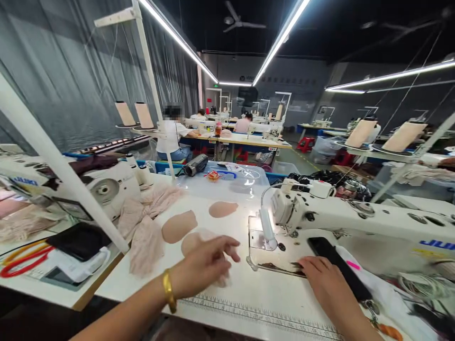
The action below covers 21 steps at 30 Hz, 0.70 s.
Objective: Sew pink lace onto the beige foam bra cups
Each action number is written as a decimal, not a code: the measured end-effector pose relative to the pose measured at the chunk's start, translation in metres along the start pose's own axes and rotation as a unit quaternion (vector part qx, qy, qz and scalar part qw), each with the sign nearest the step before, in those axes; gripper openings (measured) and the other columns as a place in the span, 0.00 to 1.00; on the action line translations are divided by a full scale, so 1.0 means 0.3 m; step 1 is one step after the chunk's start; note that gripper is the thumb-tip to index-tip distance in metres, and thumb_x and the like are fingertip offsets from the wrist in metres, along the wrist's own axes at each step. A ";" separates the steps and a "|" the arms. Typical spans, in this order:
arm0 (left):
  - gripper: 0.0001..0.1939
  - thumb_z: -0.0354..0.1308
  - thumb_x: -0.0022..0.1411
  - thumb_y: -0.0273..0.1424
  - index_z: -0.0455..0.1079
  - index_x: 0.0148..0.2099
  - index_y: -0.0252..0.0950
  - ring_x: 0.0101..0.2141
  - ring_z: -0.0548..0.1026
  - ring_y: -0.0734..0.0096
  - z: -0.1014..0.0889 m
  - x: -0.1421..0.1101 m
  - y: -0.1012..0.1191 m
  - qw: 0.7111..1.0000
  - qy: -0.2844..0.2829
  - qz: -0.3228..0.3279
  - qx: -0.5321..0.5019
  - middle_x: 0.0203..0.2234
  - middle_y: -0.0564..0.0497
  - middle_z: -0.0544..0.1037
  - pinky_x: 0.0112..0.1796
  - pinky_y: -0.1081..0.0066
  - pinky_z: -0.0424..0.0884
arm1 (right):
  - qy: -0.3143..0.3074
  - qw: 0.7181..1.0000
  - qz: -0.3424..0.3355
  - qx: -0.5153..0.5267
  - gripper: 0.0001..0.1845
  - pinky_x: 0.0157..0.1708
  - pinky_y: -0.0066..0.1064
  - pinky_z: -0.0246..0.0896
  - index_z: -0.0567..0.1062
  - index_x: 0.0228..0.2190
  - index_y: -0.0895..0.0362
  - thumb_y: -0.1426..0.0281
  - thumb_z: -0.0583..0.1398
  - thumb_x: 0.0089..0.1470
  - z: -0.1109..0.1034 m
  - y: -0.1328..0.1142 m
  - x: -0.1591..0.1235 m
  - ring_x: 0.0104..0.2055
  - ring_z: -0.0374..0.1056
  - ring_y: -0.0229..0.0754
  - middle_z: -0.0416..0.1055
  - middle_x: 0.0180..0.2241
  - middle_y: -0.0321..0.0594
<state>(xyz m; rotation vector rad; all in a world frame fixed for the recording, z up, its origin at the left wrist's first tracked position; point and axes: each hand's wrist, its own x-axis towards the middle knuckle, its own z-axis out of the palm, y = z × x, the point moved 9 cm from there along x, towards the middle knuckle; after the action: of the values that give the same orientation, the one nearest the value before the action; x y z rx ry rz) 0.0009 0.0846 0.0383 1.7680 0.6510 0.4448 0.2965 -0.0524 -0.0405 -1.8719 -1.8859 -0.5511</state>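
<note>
My left hand (209,263), a gold bangle at its wrist, hovers over the white table with loosely bent fingers apart. It is slightly blurred, and nothing shows in its grasp. Partly behind it lies a round beige fabric piece (191,242). Two more beige pieces, one oval (179,226) and one smaller (222,209), lie flat farther back. My right hand (325,282) rests palm down at the front of the sewing machine's bed plate (263,258). Its fingers are together over a small dark pointed thing (297,267), mostly hidden. A black phone (339,267) lies beside that hand.
The sewing machine (355,213) spans the right, its lamp lit. Crumpled lace fabric (145,232) lies at left, near a white stand post (64,166). A ruler strip (249,312) runs along the front edge. Red-handled scissors (26,263) lie far left. A person (173,137) sits ahead.
</note>
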 end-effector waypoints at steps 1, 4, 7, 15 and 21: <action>0.27 0.60 0.58 0.30 0.69 0.61 0.38 0.33 0.75 0.72 0.075 0.012 -0.040 0.999 -0.046 -0.017 0.005 0.47 0.47 0.82 0.38 0.68 0.74 | -0.005 1.000 -0.009 0.012 0.15 0.38 0.44 0.68 0.78 0.39 0.51 0.74 0.52 0.65 0.009 -0.015 0.010 0.42 0.74 0.54 0.81 0.40 0.43; 0.36 0.61 0.55 0.27 0.65 0.66 0.39 0.32 0.72 0.74 0.185 0.056 -0.123 0.995 -0.094 -0.039 -0.024 0.51 0.46 0.81 0.37 0.70 0.71 | -0.013 0.997 -0.025 0.068 0.12 0.37 0.38 0.71 0.74 0.43 0.51 0.70 0.51 0.69 0.012 -0.108 0.021 0.39 0.76 0.48 0.79 0.37 0.42; 0.40 0.65 0.53 0.30 0.62 0.69 0.38 0.31 0.73 0.74 0.206 0.091 -0.150 0.992 -0.093 -0.034 -0.082 0.53 0.43 0.78 0.35 0.70 0.69 | -0.021 0.990 -0.017 0.141 0.13 0.35 0.32 0.72 0.71 0.50 0.50 0.61 0.51 0.72 -0.024 -0.234 0.025 0.39 0.77 0.45 0.79 0.41 0.42; 0.49 0.69 0.50 0.30 0.57 0.73 0.44 0.30 0.70 0.78 0.265 0.099 -0.154 0.986 -0.117 -0.062 -0.101 0.47 0.50 0.76 0.34 0.72 0.68 | 0.056 0.990 -0.128 0.016 0.12 0.32 0.34 0.61 0.70 0.41 0.52 0.72 0.48 0.72 -0.120 -0.550 0.108 0.29 0.72 0.43 0.74 0.29 0.37; 0.32 0.61 0.59 0.28 0.69 0.66 0.45 0.32 0.74 0.73 -0.036 -0.006 0.035 0.979 -0.081 0.006 0.186 0.46 0.51 0.83 0.37 0.71 0.72 | -0.005 0.996 -0.079 0.037 0.13 0.15 0.29 0.59 0.69 0.31 0.48 0.62 0.54 0.70 -0.103 -0.349 0.037 0.19 0.70 0.38 0.71 0.22 0.31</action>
<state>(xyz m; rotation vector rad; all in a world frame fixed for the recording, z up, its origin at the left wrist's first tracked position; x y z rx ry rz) -0.0049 0.0895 0.0516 2.1366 0.6359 0.1906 0.1925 -0.0617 -0.0067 -1.6920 -2.0432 -0.5154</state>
